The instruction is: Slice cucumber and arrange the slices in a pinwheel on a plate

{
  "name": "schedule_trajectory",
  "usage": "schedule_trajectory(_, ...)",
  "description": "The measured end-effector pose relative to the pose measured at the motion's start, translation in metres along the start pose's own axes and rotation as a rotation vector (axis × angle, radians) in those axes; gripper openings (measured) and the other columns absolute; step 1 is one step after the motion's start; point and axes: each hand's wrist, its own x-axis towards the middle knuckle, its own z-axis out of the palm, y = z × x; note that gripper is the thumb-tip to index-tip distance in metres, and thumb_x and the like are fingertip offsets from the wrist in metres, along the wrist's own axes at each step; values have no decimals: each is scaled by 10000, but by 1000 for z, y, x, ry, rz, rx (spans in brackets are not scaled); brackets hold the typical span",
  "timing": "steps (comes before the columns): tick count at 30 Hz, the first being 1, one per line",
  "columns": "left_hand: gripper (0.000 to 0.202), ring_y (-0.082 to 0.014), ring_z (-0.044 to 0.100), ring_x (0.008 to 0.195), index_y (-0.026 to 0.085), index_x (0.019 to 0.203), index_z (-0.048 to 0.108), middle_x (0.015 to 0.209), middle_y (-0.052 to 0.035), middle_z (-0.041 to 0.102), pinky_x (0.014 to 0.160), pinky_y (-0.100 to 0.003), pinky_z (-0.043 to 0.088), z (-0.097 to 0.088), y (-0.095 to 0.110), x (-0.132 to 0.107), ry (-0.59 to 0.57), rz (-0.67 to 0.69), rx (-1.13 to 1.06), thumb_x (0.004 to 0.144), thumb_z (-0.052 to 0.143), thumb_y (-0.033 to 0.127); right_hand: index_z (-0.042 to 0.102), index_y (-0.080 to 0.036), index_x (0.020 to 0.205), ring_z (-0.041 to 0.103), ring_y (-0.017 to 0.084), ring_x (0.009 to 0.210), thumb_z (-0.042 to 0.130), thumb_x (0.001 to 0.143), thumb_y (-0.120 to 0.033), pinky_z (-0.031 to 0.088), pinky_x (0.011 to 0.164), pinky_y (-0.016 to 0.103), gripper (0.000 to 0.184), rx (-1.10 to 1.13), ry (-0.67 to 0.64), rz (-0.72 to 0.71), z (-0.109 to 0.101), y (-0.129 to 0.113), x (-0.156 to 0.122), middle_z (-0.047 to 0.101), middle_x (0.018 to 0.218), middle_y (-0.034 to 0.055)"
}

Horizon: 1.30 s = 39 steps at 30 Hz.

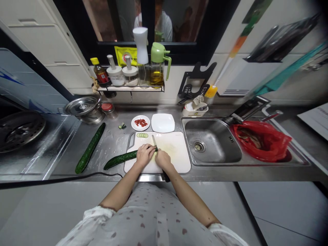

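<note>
My left hand [145,154] is closed over the right end of a long green cucumber [121,159], which lies partly on the white cutting board [179,159] and juts past its left edge. My right hand [163,159] grips a kitchen knife [154,139] by its black handle, the blade pointing away from me at the cucumber's cut end. Whether the blade is in the flesh I cannot tell. A short row of cucumber slices [142,135] lies at the board's upper left. A second, whole cucumber [91,147] rests on the steel counter to the left.
Behind the board stand a plate of chopped red pieces [140,123] and a white square plate [163,123]. Cucumber end pieces [122,126] lie nearby. A lidded pot [85,110] stands left. At right is a sink [212,140] with a red plastic bag [266,143] beside it.
</note>
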Motion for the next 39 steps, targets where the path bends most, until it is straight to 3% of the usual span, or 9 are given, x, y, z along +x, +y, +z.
schedule_trajectory(25,238,-170,539,923,285,1040,692,961,-32,639,792,-311,410,-2,2,-1,6,-20,-7,925,493,346,516,-135,1197,623,234,1042,359,912,-196,450,805,309,331,0,17,38,8,0,5,668,1068,166)
schedule_trajectory(39,245,-179,534,908,287,1047,695,934,-47,624,773,-317,410,-1,1,-1,6,-28,1,922,494,349,516,-128,1160,631,255,1016,345,911,-180,450,777,326,307,-41,-29,63,12,7,-18,672,1019,168)
